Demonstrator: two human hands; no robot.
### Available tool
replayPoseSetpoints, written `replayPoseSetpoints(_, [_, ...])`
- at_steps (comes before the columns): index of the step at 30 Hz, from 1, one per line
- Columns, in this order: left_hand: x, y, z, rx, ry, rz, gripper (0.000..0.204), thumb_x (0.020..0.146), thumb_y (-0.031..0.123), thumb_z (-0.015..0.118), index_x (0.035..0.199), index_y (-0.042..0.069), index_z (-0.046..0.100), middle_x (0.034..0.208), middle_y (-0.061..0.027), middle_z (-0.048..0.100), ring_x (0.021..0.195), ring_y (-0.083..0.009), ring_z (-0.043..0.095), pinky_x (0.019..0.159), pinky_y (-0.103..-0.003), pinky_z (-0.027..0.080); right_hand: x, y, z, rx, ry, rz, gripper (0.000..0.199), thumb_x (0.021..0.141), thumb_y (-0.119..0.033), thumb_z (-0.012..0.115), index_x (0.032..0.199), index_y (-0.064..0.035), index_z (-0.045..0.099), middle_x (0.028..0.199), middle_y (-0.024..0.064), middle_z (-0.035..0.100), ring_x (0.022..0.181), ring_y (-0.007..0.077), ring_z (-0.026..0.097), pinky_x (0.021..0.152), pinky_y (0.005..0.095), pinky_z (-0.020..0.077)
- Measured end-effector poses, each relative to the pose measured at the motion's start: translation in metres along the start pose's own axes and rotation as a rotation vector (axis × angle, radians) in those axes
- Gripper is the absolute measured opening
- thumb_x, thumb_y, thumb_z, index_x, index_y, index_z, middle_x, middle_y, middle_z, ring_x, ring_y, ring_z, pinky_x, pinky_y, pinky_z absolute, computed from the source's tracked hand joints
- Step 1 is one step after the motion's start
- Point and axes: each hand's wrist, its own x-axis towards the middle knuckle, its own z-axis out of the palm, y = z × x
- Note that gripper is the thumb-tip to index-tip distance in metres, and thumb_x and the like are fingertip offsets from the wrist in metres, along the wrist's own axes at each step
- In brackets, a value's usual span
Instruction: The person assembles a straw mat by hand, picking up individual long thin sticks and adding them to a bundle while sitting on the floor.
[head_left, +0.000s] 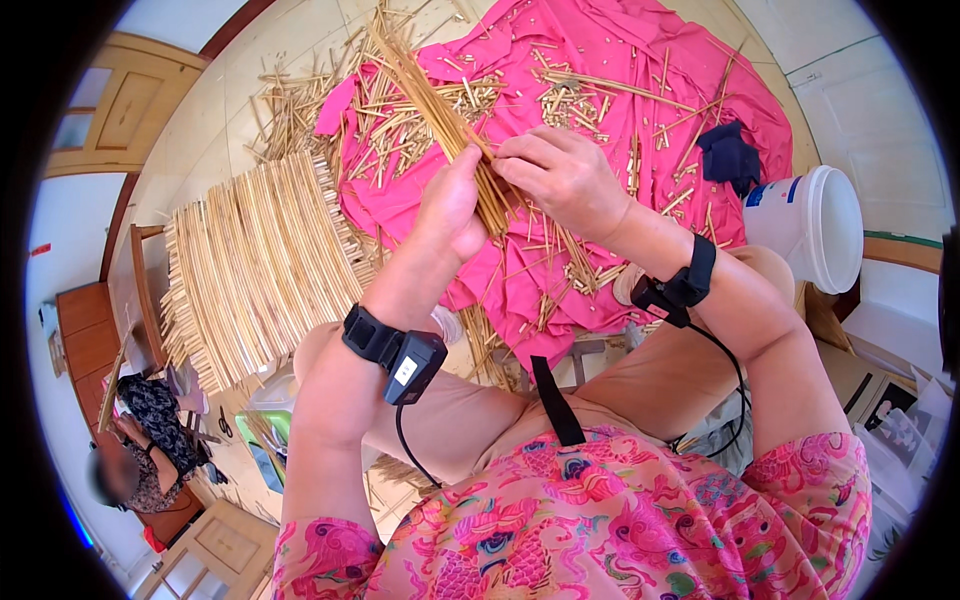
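Note:
My left hand [452, 205] is closed round a long bundle of straw stalks [425, 95], thumb along its near side. The bundle slants up and away to the left, with its near ends below my hands. My right hand [570, 180] pinches at the bundle's right side, thumb and forefinger together on the stalks. Exactly how many stalks it grips is hidden by the fingers. Under both hands spreads a pink cloth [630, 40], strewn with short cut straw pieces [420, 140] and loose stalks.
A mat-like stack of straw stalks [260, 260] stands at the left. A white bucket [805, 220] lies tilted at the right, beside a dark blue cloth [731, 157]. At the far left another person [155, 445] sits near a green tray [270, 430].

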Motion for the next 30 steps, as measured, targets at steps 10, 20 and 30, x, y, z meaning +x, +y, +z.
replayPoseSetpoints(10, [0.015, 0.003, -0.016, 0.064, 0.107, 0.126, 0.028, 0.097, 0.026, 0.035, 0.103, 0.003, 0.049, 0.090, -0.0095, 0.058, 0.078, -0.0204, 0.060, 0.067, -0.036, 0.052, 0.001, -0.019, 0.016, 0.100, 0.025, 0.120, 0.024, 0.066, -0.003, 0.060, 0.090, -0.0023, 0.061, 0.098, 0.0099, 0.057, 0.092, 0.0252, 0.054, 0.079, 0.0346, 0.0466])
replayPoseSetpoints(20, [0.004, 0.014, 0.001, 0.160, -0.063, -0.056, 0.028, 0.097, 0.032, 0.038, 0.091, 0.005, 0.046, 0.070, -0.0047, 0.051, 0.052, -0.0096, 0.045, 0.045, -0.023, 0.040, 0.012, 0.010, 0.009, 0.773, 0.143, 0.873, 0.037, 0.078, -0.023, 0.068, 0.100, 0.0047, 0.057, 0.095, 0.0118, 0.059, 0.086, 0.0192, 0.057, 0.079, 0.0318, 0.0461])
replayPoseSetpoints(30, [-0.017, -0.003, 0.022, 0.214, -0.495, -0.421, 0.043, 0.092, 0.051, 0.037, 0.088, 0.008, 0.045, 0.056, 0.0025, 0.040, 0.038, -0.0004, 0.028, 0.035, -0.015, 0.022, 0.036, 0.016, -0.003, 1.798, 0.124, 1.479, 0.023, 0.088, -0.031, 0.057, 0.082, -0.0084, 0.055, 0.074, 0.0032, 0.055, 0.066, 0.0125, 0.056, 0.060, 0.0225, 0.0494])
